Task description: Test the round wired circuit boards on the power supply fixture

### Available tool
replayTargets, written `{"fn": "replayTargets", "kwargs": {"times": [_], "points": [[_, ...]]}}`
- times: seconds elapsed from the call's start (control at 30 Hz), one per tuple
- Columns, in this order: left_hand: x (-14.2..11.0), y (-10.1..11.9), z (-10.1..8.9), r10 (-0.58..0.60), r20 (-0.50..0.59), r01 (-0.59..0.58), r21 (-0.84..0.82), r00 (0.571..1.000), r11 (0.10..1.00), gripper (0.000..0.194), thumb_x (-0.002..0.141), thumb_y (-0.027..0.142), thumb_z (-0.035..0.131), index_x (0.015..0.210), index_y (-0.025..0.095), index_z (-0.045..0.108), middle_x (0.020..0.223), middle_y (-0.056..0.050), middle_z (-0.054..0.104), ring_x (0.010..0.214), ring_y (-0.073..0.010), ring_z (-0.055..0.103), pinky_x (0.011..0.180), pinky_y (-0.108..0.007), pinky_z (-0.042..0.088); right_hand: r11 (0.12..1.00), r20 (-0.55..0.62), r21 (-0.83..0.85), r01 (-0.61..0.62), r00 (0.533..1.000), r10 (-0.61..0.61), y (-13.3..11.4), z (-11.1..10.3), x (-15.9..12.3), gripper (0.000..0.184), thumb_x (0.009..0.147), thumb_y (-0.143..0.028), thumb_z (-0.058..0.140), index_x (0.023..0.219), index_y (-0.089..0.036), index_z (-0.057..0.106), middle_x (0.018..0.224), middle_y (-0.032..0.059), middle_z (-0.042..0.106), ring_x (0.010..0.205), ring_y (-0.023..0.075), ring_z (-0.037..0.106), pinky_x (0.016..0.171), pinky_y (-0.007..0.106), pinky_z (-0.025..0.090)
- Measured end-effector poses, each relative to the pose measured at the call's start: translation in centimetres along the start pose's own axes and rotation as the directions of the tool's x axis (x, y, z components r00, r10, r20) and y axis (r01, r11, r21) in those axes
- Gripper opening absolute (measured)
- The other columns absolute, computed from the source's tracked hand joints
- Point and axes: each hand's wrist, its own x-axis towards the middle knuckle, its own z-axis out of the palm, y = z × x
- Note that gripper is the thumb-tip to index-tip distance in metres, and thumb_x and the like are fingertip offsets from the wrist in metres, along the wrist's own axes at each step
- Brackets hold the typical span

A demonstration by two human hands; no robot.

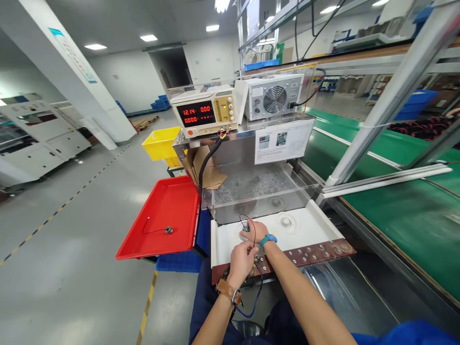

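My right hand (258,232), with a blue band at the wrist, is closed around a small green circuit-board part (246,228) over the white work surface. A thin red wire (254,225) loops up from that part and comes down to my left hand (243,261). The fingers of my left hand are pinched on the wire, just above the brown strip with metal studs (309,254) along the front edge. A blue cable (259,292) hangs below the strip near my left wrist. A similar small round part (168,230) with a wire lies in the red tray (161,244).
A power supply with red digits (203,112) stands on the metal shelf, beside a grey unit with a fan (275,98). A black cable (206,165) runs down from it. A clear panel (266,206) rises behind my hands. A green conveyor (395,211) lies right.
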Motion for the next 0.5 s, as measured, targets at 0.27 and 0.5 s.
{"fn": "replayTargets", "kwargs": {"times": [0.27, 0.5], "points": [[-0.5, 0.4, -0.2, -0.032, -0.041, 0.034, 0.032, 0.999, 0.999, 0.016, 0.081, 0.024, 0.057, 0.074, 0.020, 0.071, 0.072, -0.002, 0.070, 0.068, -0.0163, 0.058, 0.064, -0.026, 0.034, 1.000, 0.013, -0.019, -0.001, 1.000, 0.001, -0.3, 0.2, -0.2, 0.042, 0.081, -0.054, 0.056, 0.105, -0.020, 0.058, 0.092, 0.0084, 0.071, 0.086, 0.0237, 0.066, 0.069, 0.028, 0.038], [-1.0, 1.3, -0.8, -0.085, -0.032, 0.087, 0.065, 0.996, 0.994, 0.016, 0.080, 0.025, 0.056, 0.074, 0.021, 0.071, 0.075, -0.003, 0.073, 0.072, -0.0180, 0.061, 0.065, -0.027, 0.035, 1.000, 0.018, 0.006, 0.012, 1.000, -0.012, -1.0, -0.6, -0.7, 0.039, 0.081, -0.052, 0.056, 0.102, -0.020, 0.059, 0.091, 0.0085, 0.071, 0.088, 0.0252, 0.066, 0.071, 0.029, 0.039]]}}
